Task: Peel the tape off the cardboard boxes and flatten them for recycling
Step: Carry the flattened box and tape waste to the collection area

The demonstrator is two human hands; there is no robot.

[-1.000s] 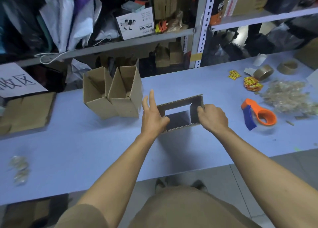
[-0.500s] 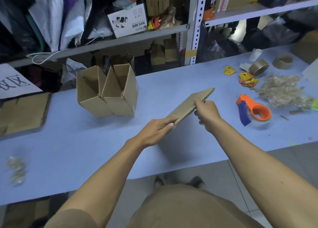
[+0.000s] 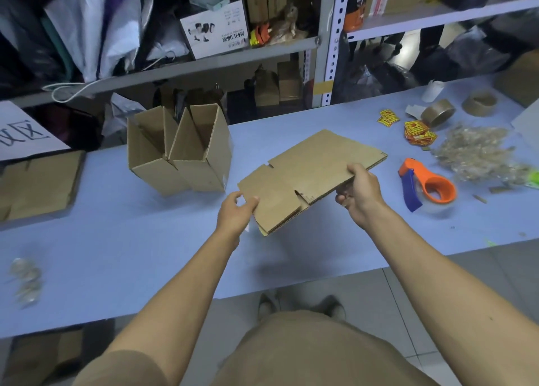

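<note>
Flattened brown cardboard box (image 3: 309,178) held above blue worktop (image 3: 116,240); left hand (image 3: 234,213) pinches its near-left flap, right hand (image 3: 360,193) grips its right edge. Two open brown boxes (image 3: 178,149) still stand unflattened; flat cardboard (image 3: 38,184) lies far left.

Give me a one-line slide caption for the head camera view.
Both hands hold a flattened brown cardboard box above the blue table.

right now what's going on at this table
A person is holding a flattened cardboard box above the blue table, the left hand pinching its near corner and the right hand gripping its right edge. Two open boxes stand on the table to the left, not yet flattened. An orange tape dispenser lies to the right.
</note>
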